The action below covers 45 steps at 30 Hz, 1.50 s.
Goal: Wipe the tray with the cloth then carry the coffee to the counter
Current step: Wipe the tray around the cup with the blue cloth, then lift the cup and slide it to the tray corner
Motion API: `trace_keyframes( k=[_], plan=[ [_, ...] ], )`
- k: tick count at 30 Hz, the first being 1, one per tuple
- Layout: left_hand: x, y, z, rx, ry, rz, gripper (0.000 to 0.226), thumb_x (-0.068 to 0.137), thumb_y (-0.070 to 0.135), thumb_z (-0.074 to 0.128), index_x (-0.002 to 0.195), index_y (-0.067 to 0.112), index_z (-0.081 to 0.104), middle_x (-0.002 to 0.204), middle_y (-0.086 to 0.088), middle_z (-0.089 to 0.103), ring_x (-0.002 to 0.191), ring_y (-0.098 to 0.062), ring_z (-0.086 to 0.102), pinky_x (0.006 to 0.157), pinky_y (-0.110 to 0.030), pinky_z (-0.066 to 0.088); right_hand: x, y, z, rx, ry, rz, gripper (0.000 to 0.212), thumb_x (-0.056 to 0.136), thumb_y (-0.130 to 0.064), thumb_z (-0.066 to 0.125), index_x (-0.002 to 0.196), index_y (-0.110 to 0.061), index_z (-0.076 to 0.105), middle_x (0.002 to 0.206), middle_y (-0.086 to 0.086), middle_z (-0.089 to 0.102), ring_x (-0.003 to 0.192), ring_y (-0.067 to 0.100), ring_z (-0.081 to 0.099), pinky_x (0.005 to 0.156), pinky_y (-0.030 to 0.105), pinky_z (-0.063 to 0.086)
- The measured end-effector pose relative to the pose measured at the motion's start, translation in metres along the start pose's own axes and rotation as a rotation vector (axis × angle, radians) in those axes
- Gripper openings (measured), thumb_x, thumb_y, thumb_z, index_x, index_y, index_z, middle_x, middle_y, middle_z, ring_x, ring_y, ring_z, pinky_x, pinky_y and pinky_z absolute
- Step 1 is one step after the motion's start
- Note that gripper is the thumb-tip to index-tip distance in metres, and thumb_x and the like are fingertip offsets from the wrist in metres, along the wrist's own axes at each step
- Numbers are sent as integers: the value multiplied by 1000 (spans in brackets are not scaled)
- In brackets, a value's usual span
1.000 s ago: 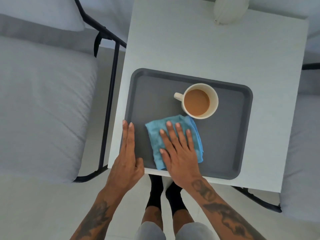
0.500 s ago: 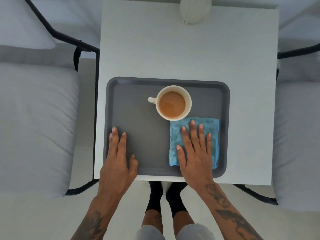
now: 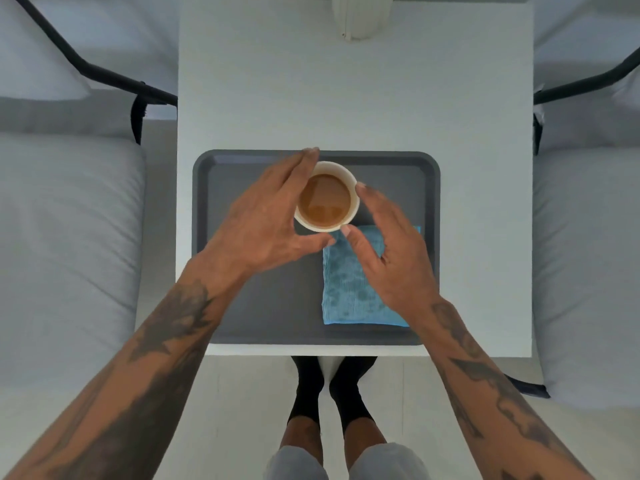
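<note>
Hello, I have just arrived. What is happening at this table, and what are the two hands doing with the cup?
A person stands at a white table and reaches with both bare hands for a cup of coffee on a grey tray. The left hand curves around the cup's left side; the right hand comes in from the right. Both are open, and whether they touch the cup is unclear. The blue cloth lies flat on the tray, near the cup, with no hand holding it.
</note>
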<state>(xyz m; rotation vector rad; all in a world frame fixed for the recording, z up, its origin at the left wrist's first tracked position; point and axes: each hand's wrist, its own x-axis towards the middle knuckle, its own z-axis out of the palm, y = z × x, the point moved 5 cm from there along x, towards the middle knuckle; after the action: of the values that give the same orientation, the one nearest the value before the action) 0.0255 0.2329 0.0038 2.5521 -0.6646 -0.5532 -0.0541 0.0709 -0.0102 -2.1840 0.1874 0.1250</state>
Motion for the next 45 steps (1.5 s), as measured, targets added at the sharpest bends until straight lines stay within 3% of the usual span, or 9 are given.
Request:
trace_keyframes(
  k=[9,14,18,21,23,28,33,38,45],
  plan=[
    [7,-5,6,-27,24,10,110,65,58,79,153,18,27,154,-1,37,136,-18,42,100,-33,42,1,8,5,31,47,-22,54,96,-26,62,145,-11,45,145,3,54,133,16,53,110,30,43],
    [8,-5,1,-85,46,-18,108,57,63,73,148,18,37,149,-1,42,132,-19,46,103,-40,46,-5,9,-3,-5,81,-8,56,96,-30,63,146,-15,44,148,-1,50,136,10,47,112,19,38],
    [1,-4,-16,-94,117,-52,108,57,58,80,149,20,37,148,0,43,131,-15,45,103,-31,41,-39,32,3,-261,21,-11,55,93,-40,61,142,-16,49,149,2,47,139,19,43,109,44,41],
    [-8,4,-30,-74,155,-39,107,59,59,81,148,20,37,146,1,45,127,-11,45,98,-23,38,-64,50,24,-455,-80,-86,60,93,-46,54,143,-15,49,159,5,34,150,25,25,117,50,28],
    [-15,12,-35,-76,180,-24,105,60,57,82,147,19,39,145,0,47,126,-11,46,97,-23,39,-63,49,30,-462,-73,-110,61,94,-47,52,146,-14,46,161,4,31,152,26,20,120,49,23],
    [-32,27,-29,-75,161,23,101,63,60,74,146,15,40,141,-2,49,123,-14,51,96,-26,46,-41,36,37,-326,-88,-82,63,94,-38,61,147,-10,43,159,6,34,151,24,24,120,45,28],
    [-45,36,-1,-110,123,11,101,63,54,77,147,14,39,142,-2,48,124,-13,49,97,-24,43,-47,46,-3,-159,229,38,37,91,-10,62,127,-4,60,134,10,53,126,20,49,105,33,46],
    [-49,40,29,-111,63,43,99,67,55,74,148,13,37,143,-3,48,126,-14,47,97,-28,49,-52,53,9,-282,49,-60,42,85,-22,72,123,-7,64,126,7,59,121,22,49,101,37,49],
    [-47,32,41,-100,36,78,100,68,54,75,150,14,34,144,-4,46,127,-16,46,99,-31,49,-53,59,7,-250,5,-4,53,84,-30,72,130,-8,57,133,8,56,125,22,47,103,41,48]
  ],
)
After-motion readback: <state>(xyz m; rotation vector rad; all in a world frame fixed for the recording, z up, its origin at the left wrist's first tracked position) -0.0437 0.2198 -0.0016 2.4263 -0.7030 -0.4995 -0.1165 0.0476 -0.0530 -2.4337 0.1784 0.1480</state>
